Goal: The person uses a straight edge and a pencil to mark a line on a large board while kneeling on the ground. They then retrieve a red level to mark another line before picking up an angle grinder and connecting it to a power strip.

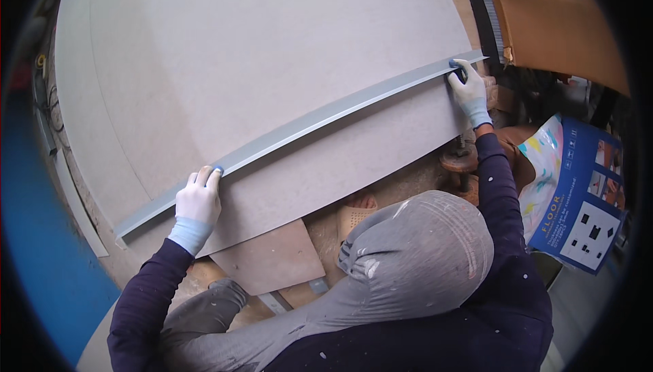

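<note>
A long grey metal angle strip (pixel 326 115) lies slantwise across a large pale grey board (pixel 224 52), from the lower left up to the right edge. My left hand (pixel 197 203), in a white glove with blue fingertips, grips the strip near its left end. Close to the strip's right end, my right hand (pixel 469 93), gloved the same way, pinches its near edge between thumb and fingers. A dark patch shows inside the right hand's grip, and I cannot tell whether it is a gap or an object. The board's near strip shows below the metal.
A smaller grey board piece (pixel 272 256) lies on the floor by my legs. To the right are a blue printed package (pixel 578 195), a rusty metal part (pixel 459 161) and a large cardboard box (pixel 558 18). A blue surface (pixel 54 256) lies at left.
</note>
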A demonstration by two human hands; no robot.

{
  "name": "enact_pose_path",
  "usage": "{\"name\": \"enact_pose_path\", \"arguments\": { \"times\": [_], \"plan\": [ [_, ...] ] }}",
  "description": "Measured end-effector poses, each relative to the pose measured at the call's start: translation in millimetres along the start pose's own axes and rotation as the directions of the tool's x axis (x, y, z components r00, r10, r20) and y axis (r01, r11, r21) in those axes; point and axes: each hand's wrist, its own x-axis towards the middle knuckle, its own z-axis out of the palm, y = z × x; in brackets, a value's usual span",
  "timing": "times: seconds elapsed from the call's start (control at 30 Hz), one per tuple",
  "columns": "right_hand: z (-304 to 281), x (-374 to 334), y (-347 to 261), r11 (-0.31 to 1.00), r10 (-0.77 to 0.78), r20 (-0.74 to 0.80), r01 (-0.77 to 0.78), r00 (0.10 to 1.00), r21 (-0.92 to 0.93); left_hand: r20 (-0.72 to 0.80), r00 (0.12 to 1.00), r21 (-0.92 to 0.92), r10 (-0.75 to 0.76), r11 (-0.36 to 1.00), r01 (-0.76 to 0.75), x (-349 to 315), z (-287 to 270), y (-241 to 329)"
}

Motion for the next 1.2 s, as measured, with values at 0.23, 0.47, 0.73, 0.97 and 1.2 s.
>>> {"name": "enact_pose_path", "arguments": {
  "times": [0.23, 0.47, 0.73, 0.97, 1.2],
  "plan": [
    [-2, 0, -6, 1.000, -0.017, 0.006, 0.017, 1.000, 0.013, -0.004, 1.000, 0.005, 0.003, 1.000, -0.003, 3, -3, 2],
    [-8, -5, -4, 1.000, -0.006, -0.015, 0.006, 1.000, -0.017, 0.010, 1.000, 0.002, 0.008, 1.000, -0.008, 6, -4, 6],
    [-2, -9, -61, 0.954, -0.057, -0.268, 0.132, 0.962, 0.270, 0.015, 0.999, 0.028, -0.028, 0.999, 0.027, -12, -4, -6],
    [15, 33, -234, 0.835, -0.290, 0.424, 0.011, 0.858, 0.550, 0.040, 0.999, -0.031, 0.009, 0.999, -0.008, 0, 2, -3],
    [110, -16, -446, 0.716, -0.627, 0.717, -0.139, 0.303, 0.684, 0.092, 0.995, -0.011, -0.045, 0.999, 0.047, -10, -3, -5]
  ]
}}
